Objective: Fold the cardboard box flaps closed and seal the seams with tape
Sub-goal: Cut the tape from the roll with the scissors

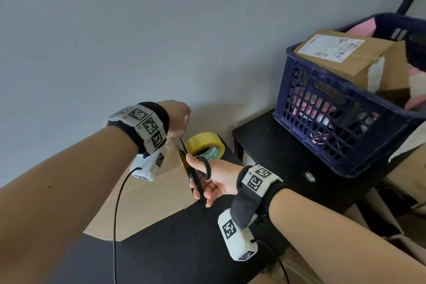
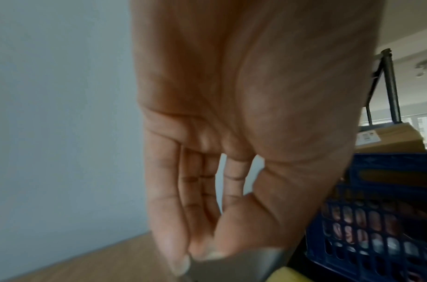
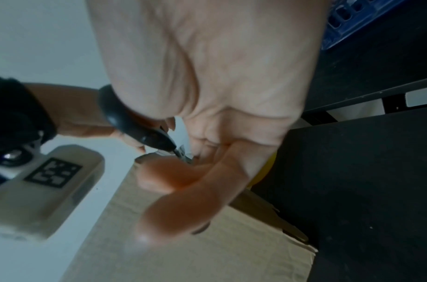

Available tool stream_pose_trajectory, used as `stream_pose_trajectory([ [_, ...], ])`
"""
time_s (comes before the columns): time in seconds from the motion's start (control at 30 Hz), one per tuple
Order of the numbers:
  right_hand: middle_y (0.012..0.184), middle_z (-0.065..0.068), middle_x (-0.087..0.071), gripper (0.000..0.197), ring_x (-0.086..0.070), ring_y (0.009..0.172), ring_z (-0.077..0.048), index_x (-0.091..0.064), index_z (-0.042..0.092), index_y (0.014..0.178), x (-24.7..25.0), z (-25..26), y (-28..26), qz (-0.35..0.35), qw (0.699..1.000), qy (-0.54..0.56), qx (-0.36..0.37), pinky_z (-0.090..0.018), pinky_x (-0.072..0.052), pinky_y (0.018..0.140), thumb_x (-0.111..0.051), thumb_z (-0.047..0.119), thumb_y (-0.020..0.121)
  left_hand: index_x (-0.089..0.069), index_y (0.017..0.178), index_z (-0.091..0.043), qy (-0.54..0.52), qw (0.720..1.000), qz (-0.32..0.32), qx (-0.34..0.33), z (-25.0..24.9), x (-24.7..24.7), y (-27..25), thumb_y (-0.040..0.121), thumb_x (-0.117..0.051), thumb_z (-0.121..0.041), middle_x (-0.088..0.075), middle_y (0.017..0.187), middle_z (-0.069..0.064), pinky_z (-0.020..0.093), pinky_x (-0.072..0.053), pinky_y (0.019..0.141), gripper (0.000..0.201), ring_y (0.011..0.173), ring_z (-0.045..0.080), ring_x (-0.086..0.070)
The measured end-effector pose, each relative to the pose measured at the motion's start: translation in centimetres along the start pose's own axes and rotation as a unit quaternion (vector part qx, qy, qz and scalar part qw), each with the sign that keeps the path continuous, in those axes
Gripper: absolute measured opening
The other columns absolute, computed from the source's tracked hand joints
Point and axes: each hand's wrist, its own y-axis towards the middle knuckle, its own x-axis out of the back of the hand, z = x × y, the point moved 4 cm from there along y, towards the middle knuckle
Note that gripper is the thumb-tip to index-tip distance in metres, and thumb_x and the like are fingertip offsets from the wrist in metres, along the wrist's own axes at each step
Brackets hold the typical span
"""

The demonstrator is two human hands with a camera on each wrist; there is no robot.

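Note:
The brown cardboard box (image 1: 149, 191) lies on the black table (image 1: 184, 249), its top flaps down. A yellow tape roll (image 1: 205, 145) sits just past its far right corner. My left hand (image 1: 177, 134) hovers above that corner and pinches a strip of tape (image 2: 236, 265) between thumb and fingertips (image 2: 183, 263). My right hand (image 1: 202, 182) grips black scissors (image 1: 196, 173), thumb through one handle loop (image 3: 125, 118). The blades point up towards the left hand's fingertips, beside the roll. Whether the blades are closed on the strip is hidden.
A dark blue plastic crate (image 1: 334, 108) stands on a black side table (image 1: 276, 157) to the right, holding a labelled cardboard parcel (image 1: 345, 57). A grey wall runs behind the box. More cardboard lies at the lower right. Wrist camera cables hang near both forearms.

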Motion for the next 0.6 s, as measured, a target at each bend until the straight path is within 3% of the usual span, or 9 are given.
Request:
stream_pose_trajectory([
  [0.1, 0.07, -0.011, -0.06, 0.063, -0.047, 0.034, -0.008, -0.054, 0.01, 0.074, 0.0, 0.2, 0.1, -0.01, 1.0, -0.01, 0.003, -0.025, -0.055, 0.047, -0.036, 0.069, 0.087, -0.063, 0.11, -0.016, -0.008, 0.999, -0.033, -0.026, -1.4, 0.5, 1.3, 0.084, -0.059, -0.021, -0.065, 0.107, 0.003, 0.029, -0.047, 0.074, 0.027, 0.086, 0.02, -0.059],
  [0.2, 0.069, -0.012, -0.059, 0.063, -0.048, 0.032, -0.008, -0.053, 0.009, 0.073, 0.0, 0.3, 0.2, -0.009, 1.0, -0.022, 0.001, -0.024, -0.055, 0.046, -0.035, 0.068, 0.088, -0.066, 0.11, -0.02, 0.009, 0.998, -0.005, -0.057, -2.5, 0.1, 2.9, 0.078, -0.066, -0.048, -0.068, 0.108, -0.003, 0.033, -0.048, 0.086, 0.043, 0.103, 0.02, -0.06],
  [0.3, 0.07, -0.012, -0.058, 0.062, -0.047, 0.031, -0.007, -0.052, 0.009, 0.074, -0.1, 0.4, 0.1, -0.008, 1.0, -0.029, -0.004, -0.024, -0.055, 0.046, -0.034, 0.067, 0.089, -0.069, 0.101, -0.013, 0.074, 0.994, 0.05, -0.07, -3.6, -0.9, 3.8, 0.07, -0.068, -0.063, -0.072, 0.098, 0.001, 0.034, -0.051, 0.079, 0.059, 0.094, 0.022, -0.065],
  [0.43, 0.07, -0.012, -0.058, 0.063, -0.047, 0.031, -0.007, -0.052, 0.009, 0.073, 0.0, 0.4, 0.1, -0.005, 1.0, -0.028, -0.005, -0.023, -0.055, 0.045, -0.034, 0.067, 0.089, -0.065, 0.087, -0.009, 0.11, 0.988, 0.07, -0.08, -4.6, -1.7, 4.1, 0.07, -0.071, -0.059, -0.062, 0.071, 0.0, 0.028, -0.045, 0.062, 0.054, 0.07, 0.021, -0.057],
  [0.6, 0.07, -0.011, -0.059, 0.063, -0.048, 0.032, -0.006, -0.053, 0.01, 0.074, 0.5, 0.1, 0.0, -0.004, 1.0, -0.025, -0.011, -0.024, -0.055, 0.046, -0.033, 0.069, 0.087, -0.068, 0.085, -0.008, 0.083, 0.993, 0.042, -0.07, -4.1, -1.5, 4.2, 0.07, -0.074, -0.051, -0.066, 0.074, 0.003, 0.026, -0.046, 0.06, 0.046, 0.071, 0.021, -0.059],
])
